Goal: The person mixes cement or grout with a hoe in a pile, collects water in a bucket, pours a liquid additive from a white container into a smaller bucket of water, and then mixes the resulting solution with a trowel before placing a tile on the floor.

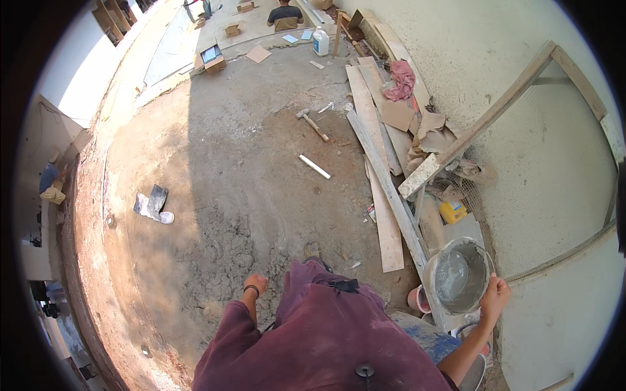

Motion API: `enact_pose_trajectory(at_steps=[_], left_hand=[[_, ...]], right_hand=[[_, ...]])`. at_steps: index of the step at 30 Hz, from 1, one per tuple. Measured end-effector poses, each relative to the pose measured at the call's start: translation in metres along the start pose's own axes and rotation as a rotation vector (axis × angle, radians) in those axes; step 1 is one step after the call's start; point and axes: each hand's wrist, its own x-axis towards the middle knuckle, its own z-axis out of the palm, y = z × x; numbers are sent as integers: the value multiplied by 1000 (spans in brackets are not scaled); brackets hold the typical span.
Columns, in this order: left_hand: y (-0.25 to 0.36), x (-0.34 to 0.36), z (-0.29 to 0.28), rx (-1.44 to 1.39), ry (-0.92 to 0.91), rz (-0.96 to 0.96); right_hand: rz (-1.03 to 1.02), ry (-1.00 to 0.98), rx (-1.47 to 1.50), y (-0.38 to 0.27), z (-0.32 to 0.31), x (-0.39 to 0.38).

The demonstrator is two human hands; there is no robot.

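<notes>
At the lower right, my right hand (495, 295) grips the rim of a round grey bucket (458, 276), its fingers wrapped at the right edge. The bucket tilts so its inside shows, coated with wet-looking grey cement residue. My left hand (256, 283), with a dark band at the wrist, hangs beside my body over rough, lumpy grey mortar ground (218, 260). Its fingers are curled in and nothing shows in them. Below the bucket, a small pink-rimmed pail (418, 299) stands partly hidden.
Long boards (378, 189) and torn cardboard (433, 133) lie along the right wall. A wood-framed mesh screen (548, 130) leans there. A hammer (312, 124), a white tube (314, 166) and boots (154, 204) lie on the floor. Beyond are a white jug (320, 41) and a person (285, 16).
</notes>
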Motion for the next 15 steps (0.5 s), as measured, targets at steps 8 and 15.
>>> enact_pose_trajectory(at_steps=[8, 15], left_hand=[[79, 115, -150, -127, 296, 167], [177, 214, -254, -291, 280, 154]], right_hand=[[23, -271, 178, -112, 276, 139], [-37, -482, 184, -212, 505, 250]])
